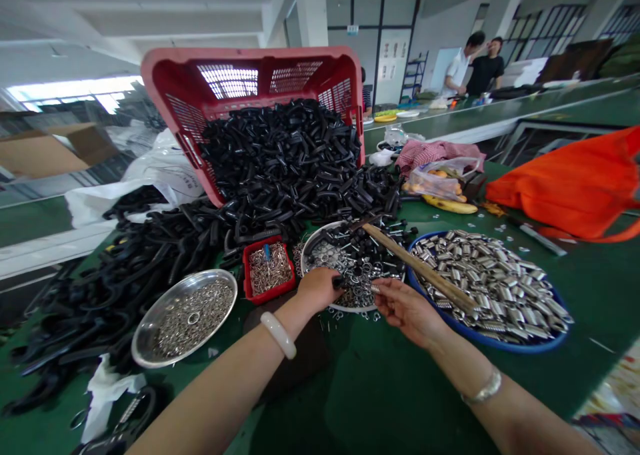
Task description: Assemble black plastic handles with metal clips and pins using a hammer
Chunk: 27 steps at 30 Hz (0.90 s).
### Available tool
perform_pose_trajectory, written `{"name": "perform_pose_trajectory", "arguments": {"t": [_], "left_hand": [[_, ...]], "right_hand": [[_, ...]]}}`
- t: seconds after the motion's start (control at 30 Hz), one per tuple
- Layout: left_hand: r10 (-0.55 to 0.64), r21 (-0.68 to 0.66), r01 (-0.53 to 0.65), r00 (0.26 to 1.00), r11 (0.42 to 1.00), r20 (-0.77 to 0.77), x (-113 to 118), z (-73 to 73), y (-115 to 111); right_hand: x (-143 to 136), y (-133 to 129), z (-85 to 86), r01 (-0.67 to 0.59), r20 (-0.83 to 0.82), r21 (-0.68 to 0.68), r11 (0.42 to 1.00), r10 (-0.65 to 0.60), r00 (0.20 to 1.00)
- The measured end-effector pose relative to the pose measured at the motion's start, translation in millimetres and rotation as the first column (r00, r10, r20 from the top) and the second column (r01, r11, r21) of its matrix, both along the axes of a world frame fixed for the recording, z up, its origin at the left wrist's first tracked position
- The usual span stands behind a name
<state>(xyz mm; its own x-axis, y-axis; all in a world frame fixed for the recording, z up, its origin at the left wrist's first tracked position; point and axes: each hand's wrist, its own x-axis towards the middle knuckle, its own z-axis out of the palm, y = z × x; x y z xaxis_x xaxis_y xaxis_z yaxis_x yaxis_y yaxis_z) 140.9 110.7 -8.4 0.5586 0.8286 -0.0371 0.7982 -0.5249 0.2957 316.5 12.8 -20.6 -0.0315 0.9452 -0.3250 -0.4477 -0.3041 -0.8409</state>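
My left hand (pixel 320 287) is closed round a small black part (pixel 338 282) at the near edge of a white bowl (pixel 306 245). That bowl holds black-headed screws and small metal rings. To its right, my right hand (pixel 406 308) pinches a small metal spring (pixel 375 288) between thumb and fingers. The two hands are apart. A blue tray (pixel 537 348) full of metal springs lies beyond my right hand, with a wooden-handled hammer (pixel 420 267) resting across it and the bowl. Left of the bowl, a red box (pixel 247 278) holds small metal pins.
A tilted red crate (pixel 180 118) spills black handles over the green table (pixel 390 402). A steel plate (pixel 145 352) of small metal parts lies left. A banana (pixel 450 205) and an orange bag (pixel 565 185) lie right. People stand in the background.
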Motion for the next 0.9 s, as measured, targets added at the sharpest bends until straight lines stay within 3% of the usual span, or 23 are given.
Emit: {"name": "perform_pose_trajectory", "arguments": {"t": [0.1,0.17,0.27,0.33,0.4,0.47,0.57,0.63,0.73,0.9], "left_hand": [[-0.067,0.052,0.070,0.996,0.996,-0.055,1,-2.5,0],[-0.063,0.049,0.064,0.998,0.997,-0.008,0,-4.3,0],[0.105,-0.047,-0.096,0.955,0.994,0.279,0,-6.7,-1],[0.277,-0.237,-0.174,0.804,0.956,0.526,0,-6.6,-5],[0.459,-0.489,-0.129,0.603,0.863,0.652,0,-4.6,-13],[0.626,-0.691,-0.012,0.437,0.722,0.646,-2,-1.3,-24],[0.810,-0.846,0.149,0.245,0.512,0.533,-8,2.7,-39],[0.887,-0.885,0.214,0.128,0.413,0.444,-13,3.8,-44],[0.936,-0.904,0.254,-0.012,0.343,0.351,-20,5.1,-46],[0.968,-0.923,0.293,-0.076,0.250,0.238,-27,9.9,-47]], "right_hand": [[2,-1,-3.8,-0.005,-0.025,0.005,1.000,0.005,1.000],[3,-2,-6.1,-0.006,-0.009,0.003,1.000,0.006,1.000],[1,-2,-6.6,-0.016,0.080,0.029,0.999,0.014,0.997],[-2,0,-3.3,-0.047,0.178,0.090,0.995,0.031,0.984],[-8,4,2.3,-0.075,0.297,0.171,0.982,0.021,0.955],[-16,9,8.5,-0.081,0.411,0.271,0.959,-0.039,0.911],[-32,17,13.6,-0.080,0.471,0.434,0.898,-0.150,0.869],[-44,22,12.7,-0.093,0.456,0.501,0.861,-0.171,0.873],[-59,25,7.4,-0.122,0.435,0.526,0.842,-0.143,0.889],[-68,29,1.2,-0.138,0.432,0.503,0.853,-0.110,0.895]]}}
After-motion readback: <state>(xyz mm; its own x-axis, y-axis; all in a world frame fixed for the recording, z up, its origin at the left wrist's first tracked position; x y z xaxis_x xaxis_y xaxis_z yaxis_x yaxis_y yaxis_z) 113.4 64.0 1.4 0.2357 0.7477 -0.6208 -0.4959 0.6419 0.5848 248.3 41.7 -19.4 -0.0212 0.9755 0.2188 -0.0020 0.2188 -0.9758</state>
